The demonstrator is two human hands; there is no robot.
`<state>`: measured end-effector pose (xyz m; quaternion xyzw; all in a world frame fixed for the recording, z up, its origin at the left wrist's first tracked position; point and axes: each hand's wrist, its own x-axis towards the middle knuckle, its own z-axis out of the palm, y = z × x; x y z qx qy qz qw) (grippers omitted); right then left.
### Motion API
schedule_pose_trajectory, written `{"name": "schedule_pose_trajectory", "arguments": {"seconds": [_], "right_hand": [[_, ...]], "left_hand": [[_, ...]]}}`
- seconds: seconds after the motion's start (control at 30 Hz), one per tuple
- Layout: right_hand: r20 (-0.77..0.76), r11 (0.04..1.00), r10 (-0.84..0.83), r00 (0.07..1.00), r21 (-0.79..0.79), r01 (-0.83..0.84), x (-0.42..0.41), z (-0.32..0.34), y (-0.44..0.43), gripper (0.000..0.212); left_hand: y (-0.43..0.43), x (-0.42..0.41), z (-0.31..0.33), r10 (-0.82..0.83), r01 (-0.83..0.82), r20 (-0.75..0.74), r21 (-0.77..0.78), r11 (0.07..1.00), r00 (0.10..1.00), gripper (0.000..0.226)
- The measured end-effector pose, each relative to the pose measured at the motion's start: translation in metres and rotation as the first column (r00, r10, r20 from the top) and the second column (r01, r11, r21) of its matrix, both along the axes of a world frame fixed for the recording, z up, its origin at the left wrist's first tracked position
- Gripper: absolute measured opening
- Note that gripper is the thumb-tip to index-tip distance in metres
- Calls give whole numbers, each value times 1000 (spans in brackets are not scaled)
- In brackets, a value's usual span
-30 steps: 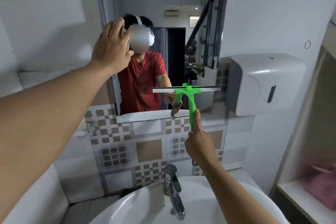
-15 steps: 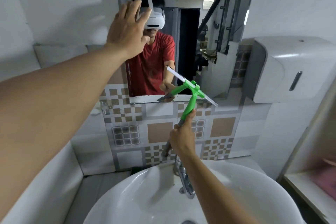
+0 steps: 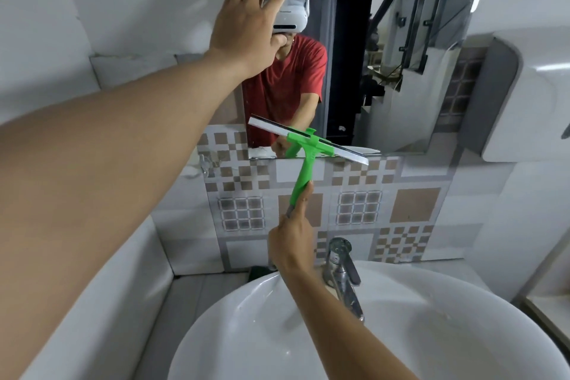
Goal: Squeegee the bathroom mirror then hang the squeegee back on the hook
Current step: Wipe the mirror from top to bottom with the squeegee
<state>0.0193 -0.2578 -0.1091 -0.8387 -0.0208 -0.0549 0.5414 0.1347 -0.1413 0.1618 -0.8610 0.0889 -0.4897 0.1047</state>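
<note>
Left hand (image 3: 246, 25): fingers spread, palm flat against the mirror (image 3: 385, 71).
Right hand (image 3: 291, 241): fingers wrapped round the green squeegee (image 3: 308, 149) handle.
Blade: tilted, at the mirror's bottom edge.

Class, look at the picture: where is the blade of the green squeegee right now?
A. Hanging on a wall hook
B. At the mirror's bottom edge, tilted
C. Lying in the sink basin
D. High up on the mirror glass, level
B: the right hand holds the green squeegee by its handle, and its blade slants across the lower edge of the mirror, its right end lower, above the tiles.
</note>
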Motion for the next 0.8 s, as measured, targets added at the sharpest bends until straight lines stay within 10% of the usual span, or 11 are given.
{"name": "schedule_pose_trajectory", "arguments": {"seconds": [0.8], "right_hand": [[-47, 897, -65, 997, -439, 38, -14, -17, -40, 104]], "left_hand": [[-8, -3, -25, -2, 0, -51, -51, 999, 999, 79]]}}
